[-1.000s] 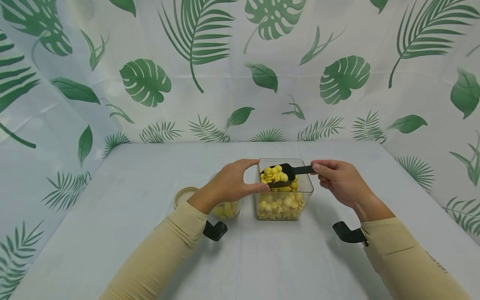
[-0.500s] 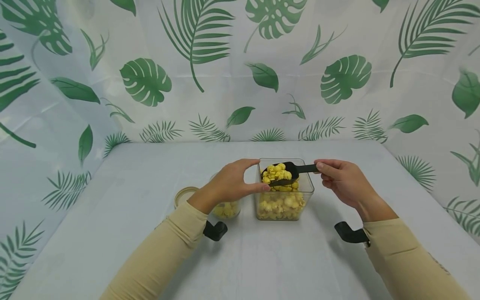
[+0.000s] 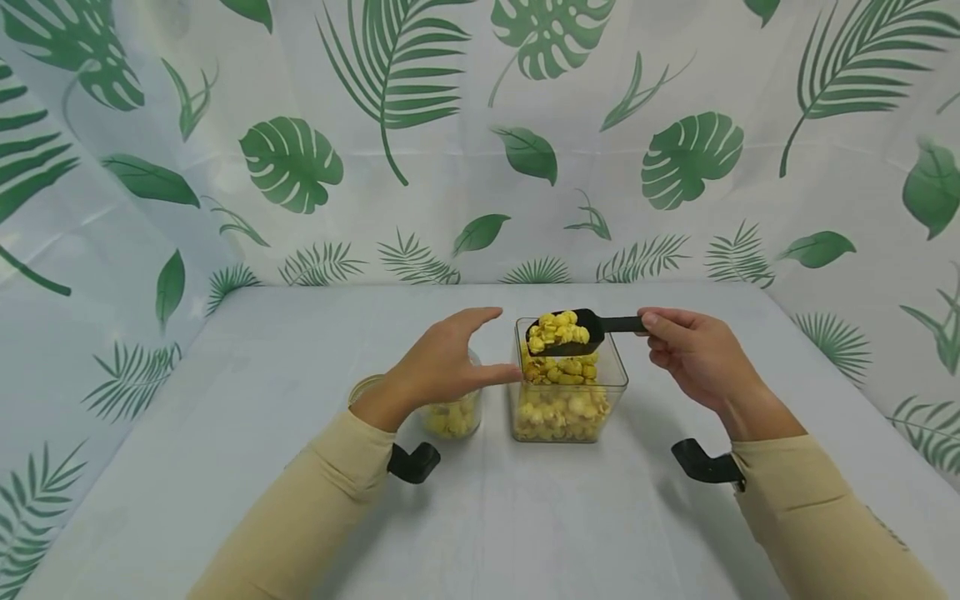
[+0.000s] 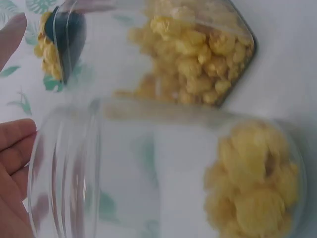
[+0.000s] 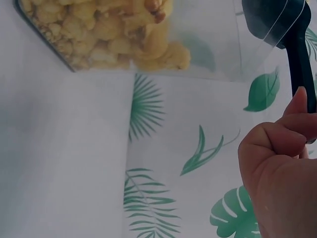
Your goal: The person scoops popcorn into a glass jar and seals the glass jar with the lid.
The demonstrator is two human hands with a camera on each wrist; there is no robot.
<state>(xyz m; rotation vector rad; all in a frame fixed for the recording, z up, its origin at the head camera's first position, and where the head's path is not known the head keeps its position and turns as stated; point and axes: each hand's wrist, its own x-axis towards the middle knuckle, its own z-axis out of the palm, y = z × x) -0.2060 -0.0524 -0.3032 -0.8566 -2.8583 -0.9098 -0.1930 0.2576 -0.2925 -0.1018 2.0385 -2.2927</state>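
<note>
While the right hand (image 3: pixel 693 358) is holding the black scoop (image 3: pixel 592 327) of popcorn (image 3: pixel 558 333) above the square container (image 3: pixel 611 362), fingers clamped on the handle (image 3: pixel 624 324), the left hand (image 3: pixel 438 358) is hovering by the round jar (image 4: pixel 129 163) at left; its fingers are standing apart from the thumb.

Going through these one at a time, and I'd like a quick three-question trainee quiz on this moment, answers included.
1. Which hand holds the black scoop?
2. What lies in the bottom of the round jar?
3. Multiple choice. The scoop is: A) lying on the table; B) over the square container; C) inside the round jar.

Key: 1. The right hand. 2. Popcorn. 3. B.
</note>
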